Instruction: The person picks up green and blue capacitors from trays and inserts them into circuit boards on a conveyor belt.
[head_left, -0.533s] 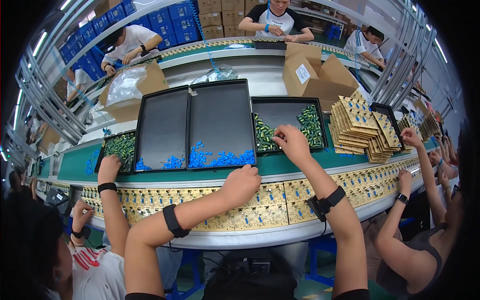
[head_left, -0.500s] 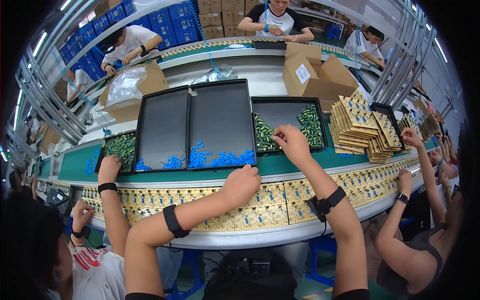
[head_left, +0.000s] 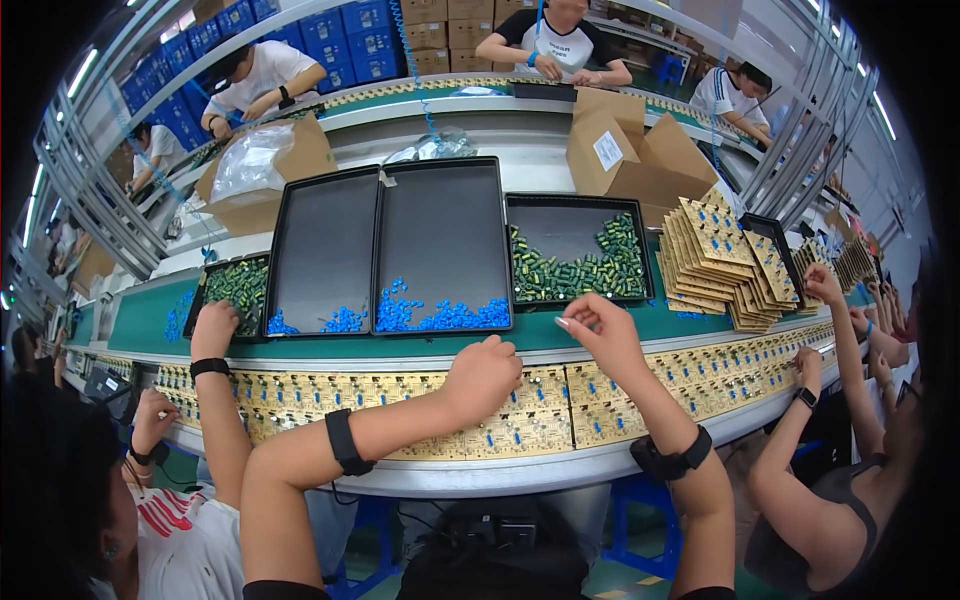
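My left hand (head_left: 483, 380) is held over the row of tan circuit boards (head_left: 600, 428), its fingers curled closed; anything inside is hidden. My right hand (head_left: 605, 338) hovers near the front edge of a black tray (head_left: 560, 210) of green cylindrical components (head_left: 575, 275). Its thumb and fingertips come together in a pinch, and what they hold is too small to make out. The boards carry small blue and dark parts. Left of that tray, two larger black trays (head_left: 440, 225) stand tilted, with blue disc-shaped components (head_left: 440, 318) gathered along their lower edges.
Stacked boards (head_left: 705, 260) stand at right beside an open cardboard box (head_left: 625, 150). A neighbour's hand (head_left: 214, 328) reaches to another tray of green components (head_left: 240, 285) at left. Co-workers' arms (head_left: 800, 430) border my right side. Loose blue pieces (head_left: 178, 315) lie on the green belt.
My right hand has drawn back from the green-component tray toward me, down to the tray's front edge. My left hand has stayed almost where it was.
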